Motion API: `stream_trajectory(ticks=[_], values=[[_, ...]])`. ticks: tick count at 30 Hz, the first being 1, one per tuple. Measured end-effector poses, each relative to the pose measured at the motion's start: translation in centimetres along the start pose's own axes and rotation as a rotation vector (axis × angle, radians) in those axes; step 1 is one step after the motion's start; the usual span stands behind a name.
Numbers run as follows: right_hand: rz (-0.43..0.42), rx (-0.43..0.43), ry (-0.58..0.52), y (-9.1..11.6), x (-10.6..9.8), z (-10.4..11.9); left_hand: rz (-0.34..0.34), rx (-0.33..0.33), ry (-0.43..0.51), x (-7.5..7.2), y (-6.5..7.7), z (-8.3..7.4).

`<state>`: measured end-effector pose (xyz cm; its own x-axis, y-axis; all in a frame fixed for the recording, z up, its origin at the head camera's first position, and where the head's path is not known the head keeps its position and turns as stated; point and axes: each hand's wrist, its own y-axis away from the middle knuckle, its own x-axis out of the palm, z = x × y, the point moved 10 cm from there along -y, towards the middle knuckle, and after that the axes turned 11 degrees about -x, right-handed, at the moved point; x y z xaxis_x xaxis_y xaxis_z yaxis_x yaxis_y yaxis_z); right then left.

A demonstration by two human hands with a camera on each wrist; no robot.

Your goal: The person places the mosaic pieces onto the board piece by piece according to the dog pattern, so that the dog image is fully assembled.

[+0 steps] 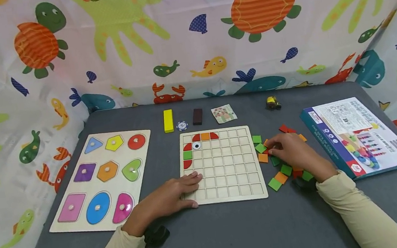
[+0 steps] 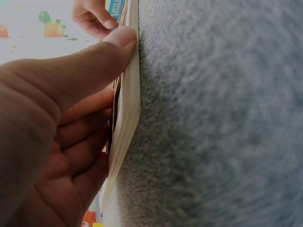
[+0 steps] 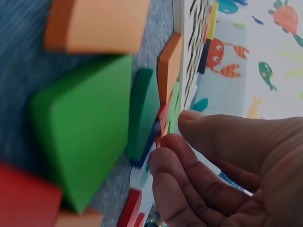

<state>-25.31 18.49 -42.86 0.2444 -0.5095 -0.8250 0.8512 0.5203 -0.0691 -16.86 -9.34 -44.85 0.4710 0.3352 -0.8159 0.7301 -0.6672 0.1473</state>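
Note:
A wooden grid board [image 1: 226,170] lies mid-table, with red, orange and green tiles and a round eye piece [image 1: 196,145] in its upper left cells. My left hand [image 1: 173,193] rests on its lower left edge; in the left wrist view the thumb [image 2: 124,38] lies along the board's edge and the fingers [image 2: 87,137] reach over its face. At the board's right, my right hand [image 1: 293,151] is over a scatter of tiles. Its fingertips are right at an orange tile [image 3: 169,66] and a green tile [image 3: 142,113], with a gap showing between thumb and forefinger.
A wooden shape puzzle [image 1: 90,170] lies left and a blue-sided box [image 1: 363,136] right. Along the back are a yellow block [image 1: 168,121], a poker chip [image 1: 182,126], a dark block [image 1: 197,116], a picture card [image 1: 224,113] and a small yellow-black toy [image 1: 272,103].

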Motion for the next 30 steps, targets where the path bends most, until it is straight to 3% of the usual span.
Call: stream_trajectory(ticks=[18,30], values=[[0.038,-0.094,0.101,-0.1,0.5,0.7,0.002,-0.014,0.02,-0.1,0.0,0.1],[-0.035,-0.097,0.06,-1.0,-0.6,1.3,-0.001,-0.009,0.008,-0.1,0.0,0.1]])
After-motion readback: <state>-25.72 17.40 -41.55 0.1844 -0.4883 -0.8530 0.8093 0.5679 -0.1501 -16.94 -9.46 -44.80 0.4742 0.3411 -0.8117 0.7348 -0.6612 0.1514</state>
